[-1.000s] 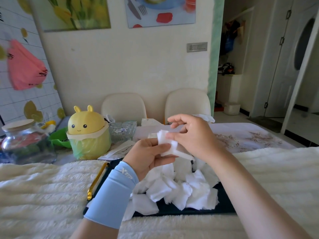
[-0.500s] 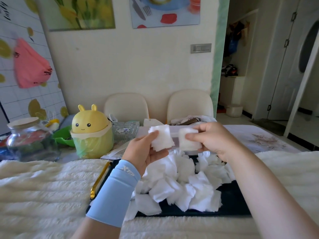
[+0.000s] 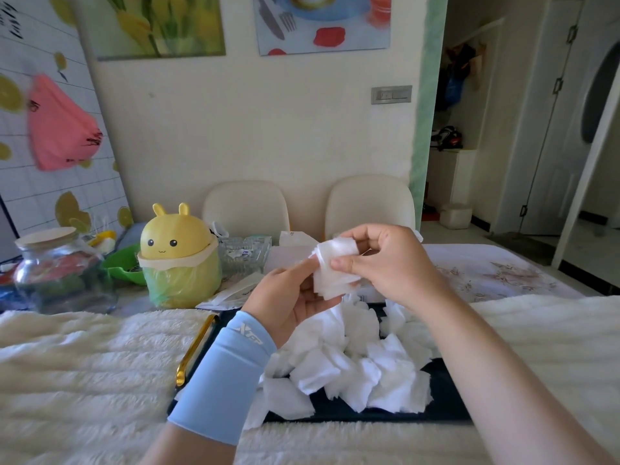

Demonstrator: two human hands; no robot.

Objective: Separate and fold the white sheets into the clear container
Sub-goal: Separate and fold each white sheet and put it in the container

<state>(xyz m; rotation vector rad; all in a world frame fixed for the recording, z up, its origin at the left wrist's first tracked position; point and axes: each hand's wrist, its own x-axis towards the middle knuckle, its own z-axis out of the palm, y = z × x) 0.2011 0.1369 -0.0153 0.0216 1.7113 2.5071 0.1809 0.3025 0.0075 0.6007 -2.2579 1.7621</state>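
Both hands raised together, working a small bunch of white sheets [image 3: 335, 271] between them.

The left hand [image 3: 285, 298] comes up from the lower middle with its palm turned inward and its fingers nearly straight, the fingertips [image 3: 312, 261] touching the left edge of the white sheets. A light blue sleeve [image 3: 221, 374] covers the left wrist and forearm. The right hand [image 3: 389, 263] reaches in from the right, bare, its thumb pressed on the near face of the white sheets and its fingers curled behind them in a pinch. The right forearm [image 3: 486, 357] slants down toward the lower right corner of the view. The two hands are close, almost touching.
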